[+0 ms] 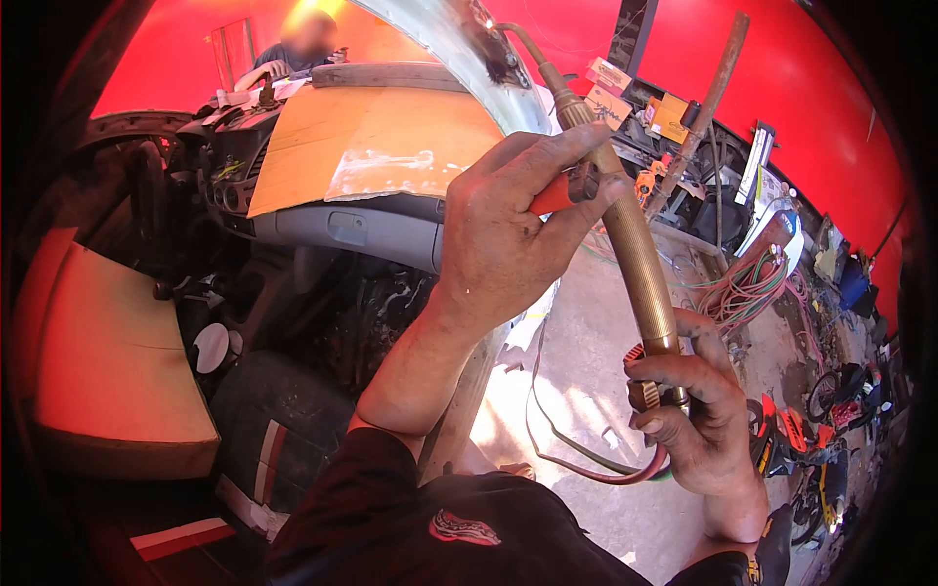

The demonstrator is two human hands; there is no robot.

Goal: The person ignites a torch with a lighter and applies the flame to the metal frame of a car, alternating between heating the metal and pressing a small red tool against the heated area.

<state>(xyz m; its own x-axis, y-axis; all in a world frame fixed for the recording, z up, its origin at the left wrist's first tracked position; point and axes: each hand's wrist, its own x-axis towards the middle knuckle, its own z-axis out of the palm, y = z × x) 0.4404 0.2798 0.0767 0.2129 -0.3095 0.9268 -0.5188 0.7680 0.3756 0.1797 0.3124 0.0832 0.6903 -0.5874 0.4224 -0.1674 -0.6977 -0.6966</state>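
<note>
The left hand [508, 230], just above the middle of the frame, has its fingers [547, 161] curled shut around the upper part of a brass torch [635, 254], thumb and forefinger closing on a red lever [555, 195] at its side; the right hand [699, 410], lower right, grips the torch's lower end, its fingers wrapped about the knurled valve [643, 391], from which hoses [586, 464] loop down over the concrete floor [586, 371]; the torch runs up from right hand to left and on through a thin bent neck to its tip [493, 34], which sits at a dark, scorched patch on the pale pillar [440, 39] at top centre; no flame shows clearly at the tip, and whether it is lit I cannot tell; judging by the burnt mark, heat has already been put to the metal there, yet the pillar looks whole, so the work seems begun rather than finished; left of the hands lie a board [391, 137] over the dashboard [362, 230] and a tan seat [107, 361]; another person [298, 49] sits at upper left, and tools clutter the tabletop [684, 127] along the red wall [811, 88] at upper right.
</note>
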